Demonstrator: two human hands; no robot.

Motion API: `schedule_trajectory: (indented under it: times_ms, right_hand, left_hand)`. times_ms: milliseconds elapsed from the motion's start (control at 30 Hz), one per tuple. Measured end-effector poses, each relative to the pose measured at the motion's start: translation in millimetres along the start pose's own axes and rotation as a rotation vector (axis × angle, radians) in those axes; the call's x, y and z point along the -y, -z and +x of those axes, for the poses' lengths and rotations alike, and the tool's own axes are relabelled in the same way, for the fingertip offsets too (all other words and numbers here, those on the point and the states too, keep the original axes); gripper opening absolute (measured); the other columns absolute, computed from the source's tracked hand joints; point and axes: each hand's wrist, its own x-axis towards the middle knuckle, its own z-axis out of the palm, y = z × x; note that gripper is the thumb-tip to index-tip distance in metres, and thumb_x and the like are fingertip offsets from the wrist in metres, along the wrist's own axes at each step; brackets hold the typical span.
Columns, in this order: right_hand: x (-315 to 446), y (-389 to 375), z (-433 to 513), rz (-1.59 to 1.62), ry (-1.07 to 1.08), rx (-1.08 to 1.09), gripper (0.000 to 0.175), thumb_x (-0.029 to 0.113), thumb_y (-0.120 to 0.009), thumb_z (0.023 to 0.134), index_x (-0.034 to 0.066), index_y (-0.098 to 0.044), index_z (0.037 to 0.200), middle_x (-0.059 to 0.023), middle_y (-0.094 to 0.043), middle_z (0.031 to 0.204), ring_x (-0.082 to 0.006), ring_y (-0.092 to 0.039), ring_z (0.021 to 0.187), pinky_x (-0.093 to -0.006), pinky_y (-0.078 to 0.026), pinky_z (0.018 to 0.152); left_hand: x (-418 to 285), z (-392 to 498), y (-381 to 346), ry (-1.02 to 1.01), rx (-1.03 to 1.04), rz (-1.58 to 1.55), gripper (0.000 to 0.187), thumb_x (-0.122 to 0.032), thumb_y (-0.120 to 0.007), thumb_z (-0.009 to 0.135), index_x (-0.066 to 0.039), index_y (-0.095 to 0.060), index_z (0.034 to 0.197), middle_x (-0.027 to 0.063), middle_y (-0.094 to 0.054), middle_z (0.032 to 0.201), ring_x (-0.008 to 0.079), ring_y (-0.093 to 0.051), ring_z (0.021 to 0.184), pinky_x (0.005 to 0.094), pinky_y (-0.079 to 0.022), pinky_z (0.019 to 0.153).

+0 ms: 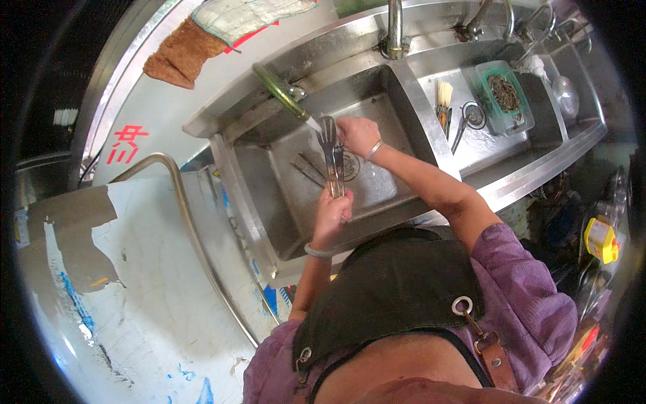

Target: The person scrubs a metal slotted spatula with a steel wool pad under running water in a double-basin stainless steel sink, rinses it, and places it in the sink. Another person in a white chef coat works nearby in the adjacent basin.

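Observation:
My left hand point(334, 209) grips the handle end of metal serving tongs point(330, 161) with a slotted head, over a stainless steel sink basin point(282, 202). At the head of the tongs is my right hand point(359, 135), its fingers curled; whether they hold part of the tongs is hidden. Water point(313, 123) runs from a green hose on the tap point(280, 91) towards the slotted head. Below, the basin floor has a round drain point(351, 166), partly covered by the tongs. A thin metal utensil point(307, 170) seems to lie left of it.
The right basin holds a bristle brush point(444, 96), a small round strainer point(473, 115) and a plastic container point(527, 113) with a green basket point(488, 83) of dark scraps. Another tap point(395, 30) rises behind. Cloths point(184, 53) lie at back left. A bent metal pipe point(189, 217) stands left.

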Motion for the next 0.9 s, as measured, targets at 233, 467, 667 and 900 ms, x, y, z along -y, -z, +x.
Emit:
schedule_trajectory:
  times_ms: [233,467,667,900]
  right_hand:
    - [1.8,-8.3,-18.8,0.077,0.097,0.113,0.012,0.025,-0.058,0.081,0.0125,-0.060,0.082,-0.0133,-0.064,0.076,-0.0332,-0.063,0.070,-0.0462,-0.049,0.059]
    - [-5.9,6.4,1.8,-0.062,-0.144,-0.059,0.013,0.026,-0.058,0.081,0.0134,-0.060,0.085,-0.0124,-0.064,0.080,-0.0324,-0.063,0.073,-0.0465,-0.049,0.061]
    - [8.6,6.6,-2.1,0.067,0.131,0.096,0.014,0.026,-0.058,0.081,0.0116,-0.059,0.083,-0.0122,-0.064,0.078,-0.0334,-0.063,0.071,-0.0466,-0.049,0.061]
    - [8.1,4.9,16.1,-0.049,0.032,0.101,0.015,0.025,-0.059,0.079,0.0101,-0.059,0.080,-0.0139,-0.063,0.074,-0.0347,-0.063,0.069,-0.0468,-0.050,0.059]
  left_hand:
    - [1.2,8.2,1.3,-0.076,-0.007,-0.183,0.019,0.003,-0.048,0.070,-0.002,-0.047,0.089,0.0006,-0.042,0.058,0.0079,-0.038,0.040,0.0235,-0.028,0.036]
    - [-2.1,-0.9,5.1,-0.023,0.007,0.023,0.024,-0.001,-0.050,0.073,-0.006,-0.048,0.096,-0.0005,-0.047,0.064,0.0065,-0.040,0.043,0.0215,-0.029,0.037]
    - [-14.3,5.5,9.3,-0.029,-0.009,0.040,0.026,-0.002,-0.051,0.073,-0.007,-0.049,0.098,-0.0004,-0.050,0.069,0.0060,-0.042,0.047,0.0211,-0.030,0.039]
    - [-14.5,-2.8,13.5,-0.076,-0.025,-0.149,0.023,-0.001,-0.050,0.071,-0.006,-0.048,0.093,-0.0001,-0.049,0.068,0.0060,-0.040,0.045,0.0214,-0.028,0.038]
